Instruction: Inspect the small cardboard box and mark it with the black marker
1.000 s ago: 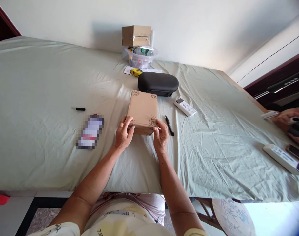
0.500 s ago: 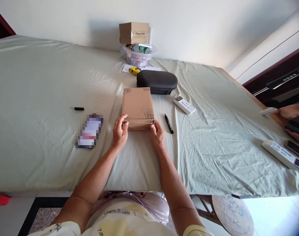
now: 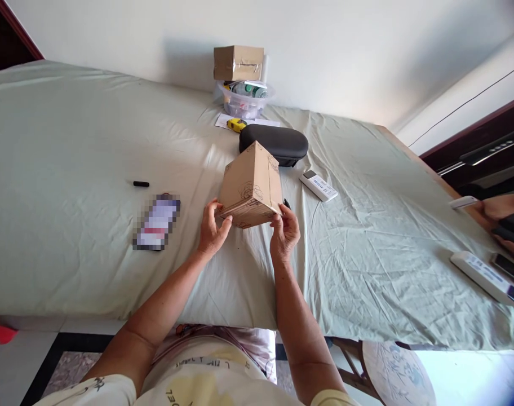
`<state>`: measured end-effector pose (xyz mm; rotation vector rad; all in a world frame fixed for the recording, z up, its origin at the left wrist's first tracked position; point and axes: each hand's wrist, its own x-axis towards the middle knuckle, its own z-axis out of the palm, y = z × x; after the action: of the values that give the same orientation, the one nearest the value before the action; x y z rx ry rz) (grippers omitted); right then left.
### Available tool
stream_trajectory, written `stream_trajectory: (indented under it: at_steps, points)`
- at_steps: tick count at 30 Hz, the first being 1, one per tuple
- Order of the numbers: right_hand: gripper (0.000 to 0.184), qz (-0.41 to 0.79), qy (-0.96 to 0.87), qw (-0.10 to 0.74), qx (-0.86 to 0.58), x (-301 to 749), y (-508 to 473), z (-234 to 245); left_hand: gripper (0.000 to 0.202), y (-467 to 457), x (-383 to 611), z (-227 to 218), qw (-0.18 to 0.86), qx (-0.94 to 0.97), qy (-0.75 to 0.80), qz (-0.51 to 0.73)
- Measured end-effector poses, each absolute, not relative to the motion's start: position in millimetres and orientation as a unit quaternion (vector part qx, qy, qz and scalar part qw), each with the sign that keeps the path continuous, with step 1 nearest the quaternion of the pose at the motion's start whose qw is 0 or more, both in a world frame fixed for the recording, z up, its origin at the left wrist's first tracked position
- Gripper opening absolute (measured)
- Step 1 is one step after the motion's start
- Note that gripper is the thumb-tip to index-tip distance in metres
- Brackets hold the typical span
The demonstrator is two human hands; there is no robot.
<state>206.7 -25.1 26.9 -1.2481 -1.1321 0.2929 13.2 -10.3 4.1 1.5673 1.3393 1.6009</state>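
A brown cardboard box (image 3: 240, 183) with scribbled rose-like drawings is tilted up on an edge over the cloth, one long edge pointing upward. My left hand (image 3: 213, 228) grips its near left corner, thumb in front and fingers at the side. At the near right corner, my right hand (image 3: 285, 232) pinches the box between thumb and fingers. The black marker (image 3: 286, 204) is mostly hidden behind my right hand. Its small black cap (image 3: 141, 184) lies off to the left, beyond a phone (image 3: 157, 223) with a blurred screen.
Behind the box lie a black zip case (image 3: 274, 142) and a yellow tape measure (image 3: 236, 125). A plastic basket (image 3: 247, 107) carries another carton (image 3: 239, 63). White devices (image 3: 318, 186) rest to the right. A person's hand (image 3: 500, 208) shows at the right edge. A round stool (image 3: 398, 372) stands below.
The box has gone from lying flat to being tipped up on its right side, its right face now showing. My right hand has risen with it and now covers most of the marker.
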Motion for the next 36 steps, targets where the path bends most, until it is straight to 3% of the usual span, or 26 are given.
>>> stream_trajectory:
  at_steps: [5,10,15,20,27,31,36]
  points:
    - [0.042,0.094,-0.545,0.646,-0.526,202,-28,27,0.039,-8,2,11,0.201,0.608,0.521,0.564]
    - [0.046,0.164,-0.542,0.630,-0.532,201,-24,22,0.054,-7,-1,13,0.175,0.653,0.532,0.510]
    - [0.033,0.234,-0.602,0.484,-0.591,200,-20,11,0.069,-3,3,5,0.178,0.651,0.525,0.519]
    - [0.018,0.121,-0.672,0.352,-0.640,200,-22,2,0.056,2,2,-5,0.224,0.628,0.508,0.546]
    - [0.010,0.079,-0.650,0.303,-0.692,198,-24,2,0.042,1,2,-6,0.244,0.628,0.500,0.545]
    - [0.017,0.109,-0.649,0.340,-0.671,199,-21,3,0.039,1,2,-6,0.235,0.621,0.506,0.550]
    - [0.044,0.089,-0.633,0.369,-0.674,196,-22,-5,0.042,0,6,-7,0.229,0.636,0.502,0.540]
